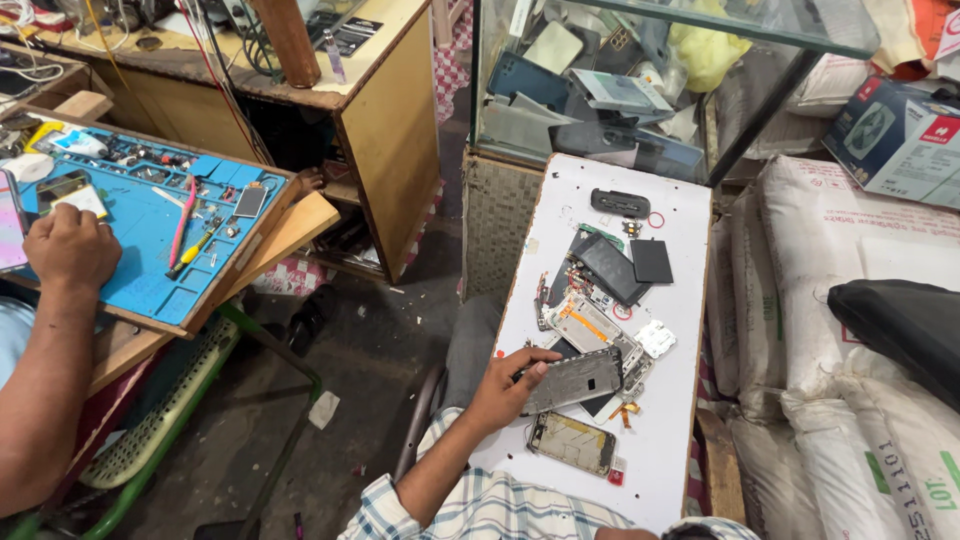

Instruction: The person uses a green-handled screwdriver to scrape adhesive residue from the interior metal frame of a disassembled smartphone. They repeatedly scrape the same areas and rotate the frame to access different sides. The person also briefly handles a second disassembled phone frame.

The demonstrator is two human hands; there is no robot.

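Note:
My left hand (508,388), on an arm in a plaid sleeve, grips the left end of a grey phone frame (575,380) and holds it just above a narrow white table (675,440). Under and behind the frame lies a pile of phone parts: a black battery (610,268), a small black plate (652,261), a white module (656,338) and an opened chassis (585,325). Another opened phone body (572,442) lies flat just in front of my hand. My right hand is out of view; only a bit of plaid cloth shows at the bottom edge.
Another person's hand (70,248) rests on a blue work mat (150,250) with tools, at the left. A glass case (640,90) of phone parts stands behind the table. White sacks (850,260) are stacked on the right, with a wooden desk (390,120) at the back.

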